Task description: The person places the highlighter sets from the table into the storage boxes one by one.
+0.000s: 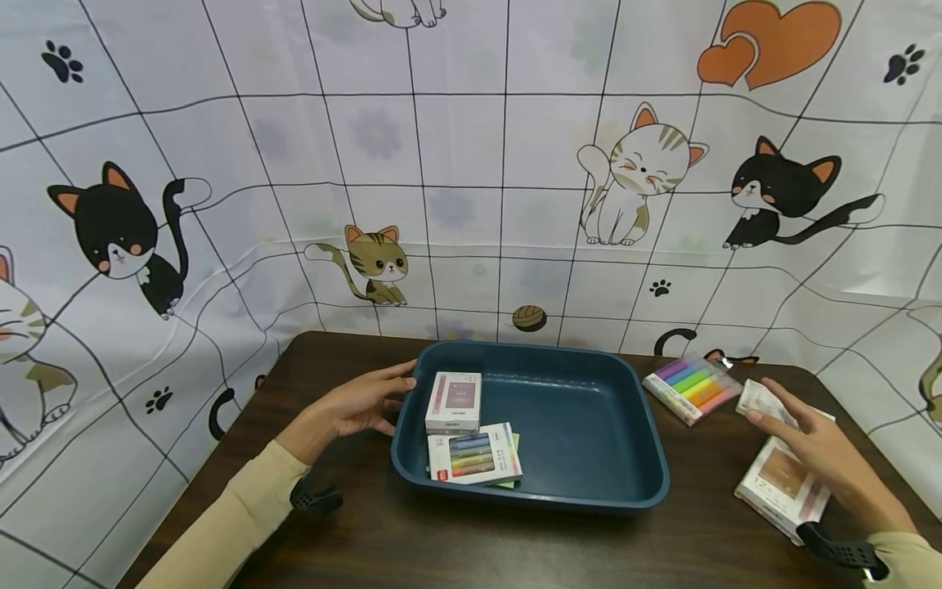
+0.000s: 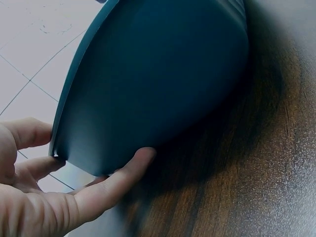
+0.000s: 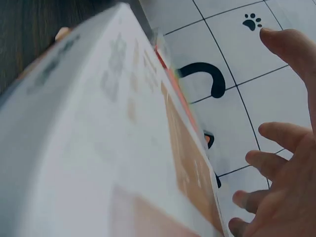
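My left hand (image 1: 361,403) touches the outside of a dark blue plastic bin (image 1: 567,495) at its left end. In the left wrist view, the fingers (image 2: 34,132) meet the bin's rim and the thumb lies along its lower wall. Inside the bin are a white box with a mauve panel (image 1: 453,402) and a flat white pack with a multicoloured picture (image 1: 474,455); something green peeks out beneath that pack. Over a white box with a brown panel (image 1: 776,483), my right hand (image 1: 832,450) hovers with spread fingers and holds nothing. Part of that box is hidden by the hand.
A clear pack of rainbow-coloured pens (image 1: 693,388) lies right of the bin. Behind the right hand is a small whitish item (image 1: 761,399), partly hidden. The dark wooden table (image 1: 353,540) backs onto a cat-patterned sheet (image 1: 471,213).
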Action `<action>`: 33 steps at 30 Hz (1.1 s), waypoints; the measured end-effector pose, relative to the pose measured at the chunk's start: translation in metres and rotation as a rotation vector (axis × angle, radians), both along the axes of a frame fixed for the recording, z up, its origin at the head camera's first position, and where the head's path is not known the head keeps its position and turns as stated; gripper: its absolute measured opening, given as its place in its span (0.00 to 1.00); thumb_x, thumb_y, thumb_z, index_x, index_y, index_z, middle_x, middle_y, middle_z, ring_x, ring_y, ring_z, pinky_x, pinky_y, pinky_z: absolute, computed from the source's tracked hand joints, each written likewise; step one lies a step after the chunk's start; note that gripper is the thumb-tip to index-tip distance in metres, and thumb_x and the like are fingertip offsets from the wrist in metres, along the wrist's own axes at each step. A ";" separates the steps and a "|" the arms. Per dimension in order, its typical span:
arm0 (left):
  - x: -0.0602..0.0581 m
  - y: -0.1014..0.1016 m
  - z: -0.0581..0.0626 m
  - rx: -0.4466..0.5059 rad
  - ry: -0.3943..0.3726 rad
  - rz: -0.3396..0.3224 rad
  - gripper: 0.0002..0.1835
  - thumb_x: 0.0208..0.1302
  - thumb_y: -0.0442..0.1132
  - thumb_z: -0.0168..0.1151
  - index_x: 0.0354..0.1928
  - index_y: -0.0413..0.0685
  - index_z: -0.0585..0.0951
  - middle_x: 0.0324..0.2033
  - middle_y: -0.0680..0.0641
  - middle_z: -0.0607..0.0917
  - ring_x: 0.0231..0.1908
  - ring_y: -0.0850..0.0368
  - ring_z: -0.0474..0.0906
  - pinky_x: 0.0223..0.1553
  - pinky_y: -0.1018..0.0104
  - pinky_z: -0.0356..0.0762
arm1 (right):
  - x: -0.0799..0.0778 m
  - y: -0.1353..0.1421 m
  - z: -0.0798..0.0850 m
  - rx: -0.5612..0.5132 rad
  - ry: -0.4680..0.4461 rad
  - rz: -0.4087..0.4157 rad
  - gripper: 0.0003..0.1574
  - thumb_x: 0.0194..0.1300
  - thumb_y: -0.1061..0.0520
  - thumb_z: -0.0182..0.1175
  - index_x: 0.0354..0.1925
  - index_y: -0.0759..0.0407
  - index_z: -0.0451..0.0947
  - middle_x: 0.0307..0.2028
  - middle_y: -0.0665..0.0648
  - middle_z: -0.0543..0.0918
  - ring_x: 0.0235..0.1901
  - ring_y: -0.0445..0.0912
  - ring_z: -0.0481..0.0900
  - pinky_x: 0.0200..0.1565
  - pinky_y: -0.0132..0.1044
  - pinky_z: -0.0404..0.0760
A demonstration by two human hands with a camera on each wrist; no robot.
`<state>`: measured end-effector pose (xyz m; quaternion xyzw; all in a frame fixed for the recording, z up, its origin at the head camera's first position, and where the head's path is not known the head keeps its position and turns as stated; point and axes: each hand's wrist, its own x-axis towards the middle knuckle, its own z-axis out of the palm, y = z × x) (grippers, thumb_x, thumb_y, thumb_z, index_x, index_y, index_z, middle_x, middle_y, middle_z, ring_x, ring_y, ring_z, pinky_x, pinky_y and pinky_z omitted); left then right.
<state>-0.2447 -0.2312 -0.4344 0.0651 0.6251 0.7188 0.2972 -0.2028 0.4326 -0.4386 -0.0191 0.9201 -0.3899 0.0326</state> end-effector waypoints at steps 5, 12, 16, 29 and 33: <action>0.000 0.000 0.000 -0.001 -0.005 0.000 0.36 0.80 0.43 0.54 0.82 0.58 0.52 0.74 0.33 0.57 0.70 0.26 0.54 0.47 0.31 0.77 | -0.002 0.008 -0.002 0.051 -0.013 -0.041 0.53 0.77 0.35 0.50 0.81 0.53 0.34 0.74 0.82 0.38 0.65 0.87 0.43 0.53 0.83 0.52; 0.000 0.000 -0.001 -0.006 -0.008 0.009 0.37 0.79 0.43 0.55 0.82 0.58 0.52 0.74 0.33 0.57 0.70 0.26 0.55 0.47 0.31 0.77 | 0.000 0.022 -0.008 0.044 -0.003 -0.079 0.53 0.77 0.33 0.48 0.81 0.59 0.36 0.77 0.71 0.29 0.56 0.80 0.68 0.52 0.67 0.73; 0.000 0.000 0.000 -0.007 -0.006 0.005 0.37 0.79 0.44 0.56 0.82 0.59 0.51 0.74 0.33 0.57 0.69 0.26 0.56 0.47 0.31 0.77 | 0.000 0.031 -0.010 0.052 -0.005 -0.107 0.55 0.77 0.33 0.47 0.80 0.63 0.35 0.75 0.73 0.26 0.68 0.84 0.38 0.60 0.80 0.47; 0.001 0.000 0.001 0.008 -0.002 -0.005 0.37 0.79 0.44 0.54 0.82 0.58 0.50 0.74 0.32 0.56 0.70 0.26 0.55 0.47 0.31 0.77 | -0.005 0.048 -0.026 0.146 -0.037 -0.137 0.60 0.75 0.30 0.47 0.77 0.69 0.32 0.69 0.85 0.23 0.64 0.88 0.29 0.55 0.84 0.41; 0.001 0.000 0.000 0.010 -0.004 -0.003 0.37 0.79 0.44 0.55 0.82 0.59 0.51 0.75 0.33 0.56 0.70 0.26 0.56 0.47 0.31 0.77 | -0.006 0.053 -0.032 0.172 -0.008 -0.134 0.60 0.75 0.32 0.48 0.76 0.71 0.32 0.67 0.90 0.28 0.62 0.90 0.36 0.55 0.83 0.46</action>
